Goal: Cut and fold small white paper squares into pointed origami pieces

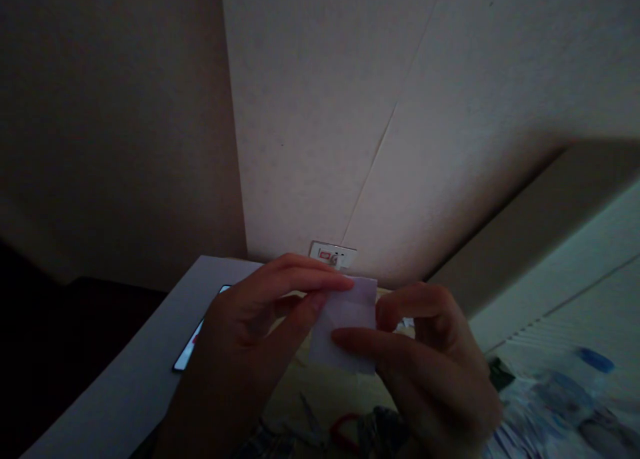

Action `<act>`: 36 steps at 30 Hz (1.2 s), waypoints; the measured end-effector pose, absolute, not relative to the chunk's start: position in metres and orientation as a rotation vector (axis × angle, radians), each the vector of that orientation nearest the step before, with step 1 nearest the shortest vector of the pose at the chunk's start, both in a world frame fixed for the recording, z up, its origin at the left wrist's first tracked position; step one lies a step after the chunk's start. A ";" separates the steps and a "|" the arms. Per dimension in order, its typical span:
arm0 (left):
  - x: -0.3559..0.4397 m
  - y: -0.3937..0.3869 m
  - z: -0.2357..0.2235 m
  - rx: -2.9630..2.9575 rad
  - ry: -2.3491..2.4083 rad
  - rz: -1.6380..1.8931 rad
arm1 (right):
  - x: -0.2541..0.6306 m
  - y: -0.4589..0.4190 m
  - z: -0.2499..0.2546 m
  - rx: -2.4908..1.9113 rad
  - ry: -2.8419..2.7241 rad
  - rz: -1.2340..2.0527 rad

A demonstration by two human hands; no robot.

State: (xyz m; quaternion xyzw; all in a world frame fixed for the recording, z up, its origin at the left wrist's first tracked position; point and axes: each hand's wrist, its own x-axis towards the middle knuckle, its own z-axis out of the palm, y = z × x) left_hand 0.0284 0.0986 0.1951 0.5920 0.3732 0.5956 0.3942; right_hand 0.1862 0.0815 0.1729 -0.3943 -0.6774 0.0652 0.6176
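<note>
In a dim room, both of my hands hold a small folded piece of white paper [345,326] in front of me. My left hand [250,332] pinches its upper left edge, with the fingers stretched along the top. Pinching the right side and lower edge is my right hand [430,352], its index finger laid across the front. The paper is raised above a white table [150,366].
A phone [193,342] with a lit screen lies on the table behind my left hand. A wall socket [333,254] sits on the wall just above the table. Scissors with red handles [340,432] lie below the hands. A clear bottle with a blue cap [575,386] lies at the right.
</note>
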 end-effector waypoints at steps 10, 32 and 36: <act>0.025 0.092 0.191 1.568 0.998 1.554 | 0.198 0.082 0.175 -0.912 -1.619 0.247; 0.039 0.088 0.193 1.455 1.010 1.624 | 0.174 0.085 0.185 -0.885 -1.240 0.693; 0.040 0.088 0.194 1.522 1.095 1.660 | 0.174 0.082 0.183 -0.899 -1.239 0.714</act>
